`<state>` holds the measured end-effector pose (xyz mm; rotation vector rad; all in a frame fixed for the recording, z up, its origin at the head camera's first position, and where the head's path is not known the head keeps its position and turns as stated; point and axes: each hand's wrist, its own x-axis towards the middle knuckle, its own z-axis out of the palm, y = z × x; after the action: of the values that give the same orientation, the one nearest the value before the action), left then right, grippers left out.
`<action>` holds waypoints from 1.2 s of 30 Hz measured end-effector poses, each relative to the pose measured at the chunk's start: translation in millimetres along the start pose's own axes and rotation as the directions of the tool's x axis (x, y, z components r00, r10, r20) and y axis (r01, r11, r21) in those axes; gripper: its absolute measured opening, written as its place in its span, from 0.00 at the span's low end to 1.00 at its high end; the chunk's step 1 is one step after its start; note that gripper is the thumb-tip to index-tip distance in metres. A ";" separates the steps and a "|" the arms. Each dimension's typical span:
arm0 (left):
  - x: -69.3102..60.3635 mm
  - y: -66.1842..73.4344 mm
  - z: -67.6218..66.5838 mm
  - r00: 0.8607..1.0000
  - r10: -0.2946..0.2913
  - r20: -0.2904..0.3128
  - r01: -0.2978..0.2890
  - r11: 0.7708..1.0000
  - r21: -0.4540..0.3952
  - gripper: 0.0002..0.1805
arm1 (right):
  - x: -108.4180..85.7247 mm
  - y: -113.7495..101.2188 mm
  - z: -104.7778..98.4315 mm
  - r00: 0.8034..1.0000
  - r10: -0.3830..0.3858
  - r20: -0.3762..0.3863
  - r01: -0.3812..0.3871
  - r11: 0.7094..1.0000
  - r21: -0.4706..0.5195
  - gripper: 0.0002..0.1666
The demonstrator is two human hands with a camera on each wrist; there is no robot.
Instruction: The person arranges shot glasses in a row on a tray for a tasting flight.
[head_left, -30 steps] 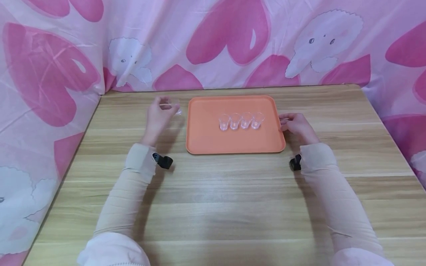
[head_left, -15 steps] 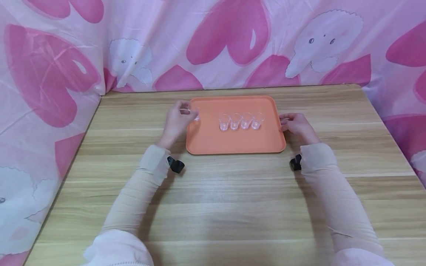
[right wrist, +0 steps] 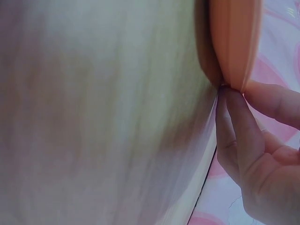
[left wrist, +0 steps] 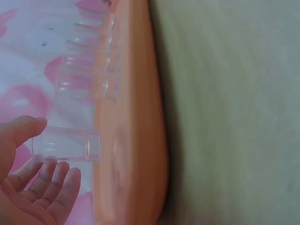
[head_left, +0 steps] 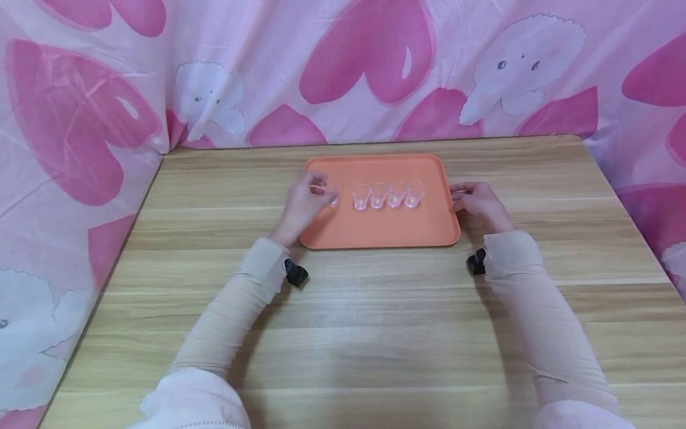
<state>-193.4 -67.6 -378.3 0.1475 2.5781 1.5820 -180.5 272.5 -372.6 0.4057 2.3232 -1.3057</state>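
My left hand (head_left: pixel 302 207) is over the left part of the orange tray (head_left: pixel 375 235), pinching a small clear cup (left wrist: pixel 65 144) by its rim between thumb and fingertips. The cup is upright, its base facing the tray; whether it touches the tray I cannot tell. To its right, several matching clear cups (head_left: pixel 378 196) stand upright in a close row on the tray. At the tray's right edge, my right hand (head_left: pixel 481 205) grips the rim, with the thumb (right wrist: pixel 269 98) on one side and fingers on the other.
The tray lies towards the back of a wood-grain table (head_left: pixel 348 333). A pink patterned cloth (head_left: pixel 364 71) hangs behind the table and along its sides. Each wrist wears a small black camera (head_left: pixel 296 273).
My left hand has carried the cup rightward, from above the table beside the tray to over the tray near the row. The right hand and the tray have stayed in place.
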 end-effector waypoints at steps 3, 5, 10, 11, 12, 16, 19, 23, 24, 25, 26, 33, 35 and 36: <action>-0.9 -1.2 4.6 1.000 0.015 0.025 -0.015 1.000 0.013 0.24 | 0.0 0.4 -0.3 1.000 -0.013 -0.014 0.013 1.000 -0.010 0.32; -1.4 -1.3 7.2 0.999 0.021 0.035 -0.021 1.000 0.015 0.24 | -0.1 0.7 -0.5 1.000 -0.018 -0.016 0.018 1.000 -0.009 0.32; -1.7 -0.8 12.6 0.999 0.014 0.048 -0.016 0.999 0.030 0.24 | -0.3 0.7 0.0 1.000 -0.011 -0.007 0.011 1.000 0.001 0.33; -1.7 -0.6 13.2 0.999 0.010 0.050 -0.012 0.999 0.036 0.23 | -0.4 0.4 0.5 1.000 -0.008 -0.005 0.008 1.000 0.001 0.32; -1.7 -0.3 13.9 0.999 0.007 0.052 -0.009 0.999 0.040 0.23 | -0.2 0.5 0.7 1.000 -0.006 -0.002 0.006 1.000 0.002 0.33; -2.0 1.2 15.0 0.998 -0.001 0.056 -0.001 0.999 0.051 0.24 | 0.0 0.3 0.9 1.000 -0.001 0.007 0.001 1.000 0.005 0.33; -2.2 1.9 15.4 0.998 -0.004 0.063 0.000 0.998 0.063 0.24 | 0.0 0.0 1.1 1.000 0.005 0.005 -0.005 1.000 0.005 0.33; -2.4 1.8 15.8 0.998 0.003 0.069 -0.008 0.998 0.068 0.24 | 0.0 0.3 0.8 1.000 -0.004 -0.001 0.004 1.000 0.001 0.33; -2.3 1.4 16.0 0.998 0.006 0.070 -0.011 0.998 0.066 0.24 | -0.1 0.6 0.3 1.000 -0.009 -0.001 0.009 1.000 -0.001 0.33; -2.0 0.9 16.4 0.997 0.008 0.071 -0.013 0.998 0.065 0.24 | -0.2 0.9 -0.3 1.000 -0.014 -0.001 0.014 1.000 -0.003 0.33; -2.0 0.6 16.6 0.997 0.009 0.072 -0.014 0.998 0.064 0.24 | -0.3 1.3 -0.9 1.000 -0.020 -0.002 0.020 1.000 -0.006 0.33; -2.0 0.1 17.1 0.997 0.010 0.074 -0.015 0.998 0.067 0.24 | -1.3 0.3 -1.2 1.000 -0.013 -0.002 0.013 1.000 -0.007 0.32; -2.7 0.3 16.4 0.997 0.009 0.074 -0.014 0.998 0.068 0.25 | -1.6 -0.3 -0.8 1.000 -0.006 -0.002 0.006 1.000 -0.003 0.32; -3.1 0.3 16.0 0.997 0.009 0.076 -0.014 0.998 0.066 0.25 | -1.6 -0.3 -0.7 1.000 -0.005 -0.003 0.005 1.000 0.000 0.32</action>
<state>-187.9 -53.8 -385.0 0.2244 2.5777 1.4660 -179.5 272.9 -371.2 0.4018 2.3280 -1.3081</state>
